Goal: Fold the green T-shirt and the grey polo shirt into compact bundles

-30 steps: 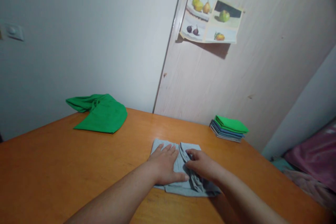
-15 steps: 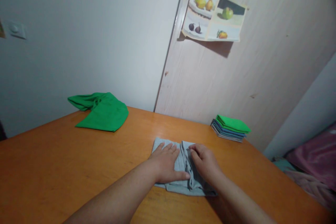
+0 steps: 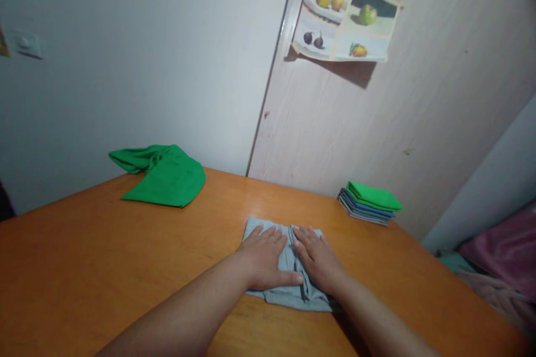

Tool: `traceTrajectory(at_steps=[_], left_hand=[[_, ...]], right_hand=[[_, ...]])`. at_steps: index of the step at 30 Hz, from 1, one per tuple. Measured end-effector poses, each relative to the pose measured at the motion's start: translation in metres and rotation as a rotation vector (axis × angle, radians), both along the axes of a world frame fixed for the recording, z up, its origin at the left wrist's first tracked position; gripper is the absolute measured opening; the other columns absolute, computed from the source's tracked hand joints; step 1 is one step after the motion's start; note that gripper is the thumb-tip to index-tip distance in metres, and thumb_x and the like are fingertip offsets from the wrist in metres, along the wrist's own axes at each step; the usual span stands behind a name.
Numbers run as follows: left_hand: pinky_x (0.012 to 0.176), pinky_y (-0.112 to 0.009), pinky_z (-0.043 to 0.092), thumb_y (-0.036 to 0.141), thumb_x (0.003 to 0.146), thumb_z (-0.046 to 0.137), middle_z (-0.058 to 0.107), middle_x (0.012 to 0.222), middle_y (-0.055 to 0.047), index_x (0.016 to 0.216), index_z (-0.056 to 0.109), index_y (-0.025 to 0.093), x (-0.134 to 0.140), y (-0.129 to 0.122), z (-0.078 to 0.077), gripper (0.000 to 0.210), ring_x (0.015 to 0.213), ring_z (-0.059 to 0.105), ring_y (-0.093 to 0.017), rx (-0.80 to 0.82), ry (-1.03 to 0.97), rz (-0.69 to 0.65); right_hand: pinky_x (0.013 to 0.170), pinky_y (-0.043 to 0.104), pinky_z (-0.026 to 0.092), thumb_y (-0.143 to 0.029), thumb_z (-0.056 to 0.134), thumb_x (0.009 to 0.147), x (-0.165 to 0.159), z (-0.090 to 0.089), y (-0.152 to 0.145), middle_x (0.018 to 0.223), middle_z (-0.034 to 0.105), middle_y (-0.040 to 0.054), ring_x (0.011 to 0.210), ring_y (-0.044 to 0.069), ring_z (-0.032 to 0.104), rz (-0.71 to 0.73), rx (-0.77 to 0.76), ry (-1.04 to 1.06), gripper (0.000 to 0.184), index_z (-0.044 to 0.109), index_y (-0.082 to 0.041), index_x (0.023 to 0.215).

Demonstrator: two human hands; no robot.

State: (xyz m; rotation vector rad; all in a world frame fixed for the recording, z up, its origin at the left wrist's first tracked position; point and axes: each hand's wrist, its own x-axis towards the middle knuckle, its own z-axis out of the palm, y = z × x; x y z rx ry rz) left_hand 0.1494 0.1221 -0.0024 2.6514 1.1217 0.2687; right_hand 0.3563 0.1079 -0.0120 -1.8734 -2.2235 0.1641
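Note:
A grey cloth (image 3: 288,297), partly folded, lies on the orange-brown table in front of me. My left hand (image 3: 266,261) rests flat on its left half with the fingers spread. On the right part, my right hand (image 3: 319,259) lies palm down, fingers stretched out over a folded layer. A bunched fold runs up the cloth between both hands. What is under the palms is hidden.
A crumpled green cloth (image 3: 167,178) lies at the table's back left, by the wall. A stack of folded cloths (image 3: 371,204), bright green on top, sits at the back right near the table (image 3: 104,268) edge. A sheet of fruit paintings (image 3: 345,17) hangs above.
My right hand has gone from curled fingers at the cloth's fold to lying flat on it. The left hand stays in place. The view has shifted slightly.

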Motion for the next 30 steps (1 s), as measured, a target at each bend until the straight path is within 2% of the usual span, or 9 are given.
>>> traceTrajectory(at_steps=[7,11,22,30], left_hand=[[0.123,-0.054,0.009,0.096,0.074,0.026,0.026,0.162,-0.015,0.156,0.033,0.014,-0.0013,-0.0001,0.0027,0.116,0.152,0.017,-0.033,-0.012,0.012,-0.002],[0.123,-0.054,0.008,0.096,0.074,0.027,0.026,0.163,-0.015,0.157,0.031,0.014,-0.0028,-0.0005,0.0026,0.116,0.152,0.016,-0.033,-0.020,0.012,-0.010],[0.123,-0.054,0.009,0.094,0.075,0.033,0.029,0.162,-0.013,0.157,0.031,0.018,-0.0030,0.0002,-0.0027,0.112,0.152,0.017,-0.035,0.001,-0.006,-0.004],[0.123,-0.054,0.009,0.094,0.076,0.030,0.027,0.163,-0.014,0.157,0.031,0.016,-0.0041,-0.0029,0.0046,0.112,0.152,0.016,-0.034,-0.010,0.022,-0.012]], right_hand=[[0.123,0.052,0.009,-0.068,0.017,0.098,0.0047,-0.0030,0.0020,0.165,0.023,0.0073,0.153,0.027,0.014,0.018,-0.092,-0.085,0.076,0.026,-0.024,0.159],[0.123,0.053,0.007,-0.073,0.017,0.095,0.0038,-0.0042,-0.0001,0.166,0.019,0.0090,0.153,0.028,0.012,0.028,-0.093,-0.121,0.083,0.022,-0.022,0.160],[0.122,0.056,0.007,-0.074,0.020,0.094,0.0043,-0.0047,-0.0012,0.166,0.018,0.0114,0.153,0.031,0.012,0.054,-0.105,-0.115,0.085,0.021,-0.020,0.160],[0.122,0.056,0.008,-0.075,0.020,0.094,0.0012,-0.0021,-0.0035,0.165,0.020,0.0111,0.153,0.030,0.013,0.046,-0.098,-0.080,0.085,0.022,-0.021,0.160]])
